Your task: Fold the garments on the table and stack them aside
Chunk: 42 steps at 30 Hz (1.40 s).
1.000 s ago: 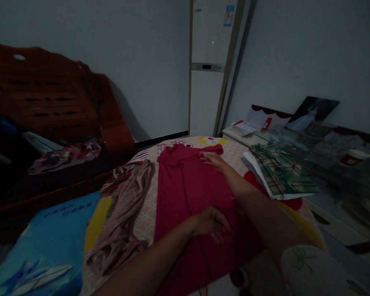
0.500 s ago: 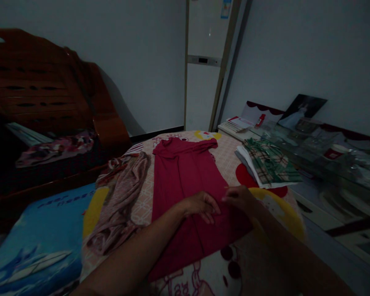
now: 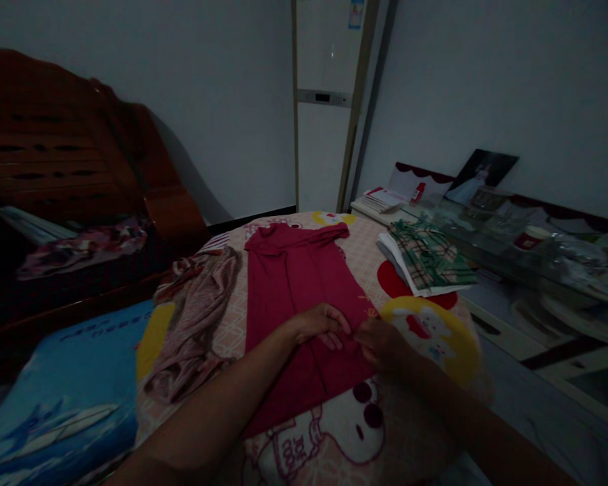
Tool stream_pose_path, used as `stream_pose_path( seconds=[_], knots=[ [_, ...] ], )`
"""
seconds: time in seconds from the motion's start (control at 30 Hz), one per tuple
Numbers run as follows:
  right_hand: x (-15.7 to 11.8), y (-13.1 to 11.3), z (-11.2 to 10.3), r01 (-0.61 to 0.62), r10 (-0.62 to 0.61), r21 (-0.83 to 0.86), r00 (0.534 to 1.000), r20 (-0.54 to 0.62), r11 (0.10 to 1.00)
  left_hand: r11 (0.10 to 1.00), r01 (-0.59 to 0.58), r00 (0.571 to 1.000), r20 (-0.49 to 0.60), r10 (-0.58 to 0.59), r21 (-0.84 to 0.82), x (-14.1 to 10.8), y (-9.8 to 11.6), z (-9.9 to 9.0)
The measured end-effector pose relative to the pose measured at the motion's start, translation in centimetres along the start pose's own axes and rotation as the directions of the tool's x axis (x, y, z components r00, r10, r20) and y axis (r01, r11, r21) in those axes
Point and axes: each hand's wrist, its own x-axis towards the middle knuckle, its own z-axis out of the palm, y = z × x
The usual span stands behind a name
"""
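Observation:
A dark pink garment (image 3: 278, 290) lies stretched out on a patterned cloth, its sleeves or collar end bunched at the far side. Small yellow marks show near its right edge. My left hand (image 3: 321, 325) rests on the lower middle of the garment, palm down, with its fingers loosely bent and slightly apart. Close beside it, my right hand (image 3: 382, 344) has its fingers closed at the garment's right edge, where the fabric seems pinched. The right fingertips are partly hidden.
A crumpled brownish-pink garment (image 3: 203, 317) lies at left. Folded clothes with a green plaid piece (image 3: 428, 253) sit on the patterned cloth (image 3: 365, 246) at right. Around stand a wooden bench (image 3: 55, 148), a blue printed box (image 3: 81, 385) and a cluttered glass-topped cabinet (image 3: 496, 246).
The view has turned slightly right. My right hand has come down and inward onto the garment's right edge, and more yellow marks show there. My left hand stays on the fabric.

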Motion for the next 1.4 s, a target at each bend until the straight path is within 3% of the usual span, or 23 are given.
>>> stream_pose_path(
  seconds=[0.1,0.17,0.3,0.4,0.47,0.53,0.57,0.63,0.7,0.77,0.87,0.97,1.07,1.17,1.27,1.33,1.4],
  knots=[
    [0.2,0.3,-1.0,-0.032,0.048,0.171,0.995,-0.088,0.985,1.0,0.011,0.999,0.035,-0.012,0.024,-0.3,0.3,-0.3],
    [0.5,0.2,-1.9,-0.048,0.071,0.279,0.995,-0.072,0.959,0.999,0.009,0.998,0.066,-0.012,0.054,-0.6,0.5,-0.8],
    [1.2,-0.6,-3.0,-0.115,0.051,0.389,0.984,0.171,0.914,0.972,0.081,0.981,0.156,-0.117,0.222,-1.1,0.3,-2.0],
    [2.0,-0.8,-3.5,-0.252,0.055,0.499,0.925,0.376,0.829,0.935,0.101,0.962,0.208,-0.179,0.34,-1.4,0.5,-3.0],
    [2.8,-0.2,-3.7,-0.346,0.15,0.522,0.913,0.38,0.779,0.948,0.05,0.983,0.153,-0.102,0.316,-1.5,1.0,-3.9],
    [3.7,1.0,-3.5,-0.376,0.274,0.509,0.924,0.266,0.775,0.97,-0.03,0.999,-0.015,0.035,0.24,-1.3,1.8,-4.9],
    [4.2,1.7,-3.3,-0.378,0.328,0.498,0.925,0.189,0.78,0.976,-0.068,0.988,-0.121,0.095,0.209,-1.1,2.3,-5.5],
    [4.8,3.4,-2.3,-0.396,0.417,0.489,0.906,0.07,0.778,0.974,-0.094,0.922,-0.35,0.162,0.204,-0.3,3.2,-6.8],
    [5.1,4.9,-1.0,-0.422,0.494,0.505,0.869,-0.011,0.753,0.967,-0.061,0.826,-0.531,0.187,0.246,0.8,4.0,-8.3],
    [5.0,6.0,0.3,-0.444,0.559,0.525,0.826,-0.073,0.726,0.957,-0.034,0.725,-0.652,0.222,0.288,2.3,4.6,-9.8],
    [4.4,6.8,1.4,-0.461,0.601,0.523,0.788,-0.129,0.717,0.945,-0.033,0.61,-0.743,0.276,0.324,4.8,5.2,-11.9],
    [3.6,6.2,1.3,-0.434,0.56,0.462,0.81,-0.176,0.773,0.938,-0.051,0.522,-0.791,0.318,0.344,7.1,5.6,-13.2],
    [3.2,3.8,0.8,-0.324,0.393,0.387,0.913,-0.112,0.863,0.931,-0.09,0.482,-0.802,0.352,0.355,9.0,6.1,-14.0],
    [3.3,0.4,0.5,-0.191,0.19,0.4,0.981,0.042,0.896,0.932,-0.119,0.492,-0.795,0.355,0.343,10.4,6.4,-14.5],
    [4.1,-2.1,0.5,-0.074,-0.023,0.428,0.976,0.217,0.901,0.942,-0.126,0.513,-0.792,0.331,0.312,11.0,6.5,-14.8],
    [4.7,-2.8,0.6,-0.059,-0.056,0.376,0.956,0.288,0.925,0.948,-0.134,0.524,-0.791,0.316,0.29,11.1,6.4,-14.9],
    [5.0,-2.7,0.9,-0.094,-0.01,0.321,0.952,0.307,0.943,0.952,-0.15,0.534,-0.788,0.306,0.268,10.9,6.4,-14.9]
  ],
)
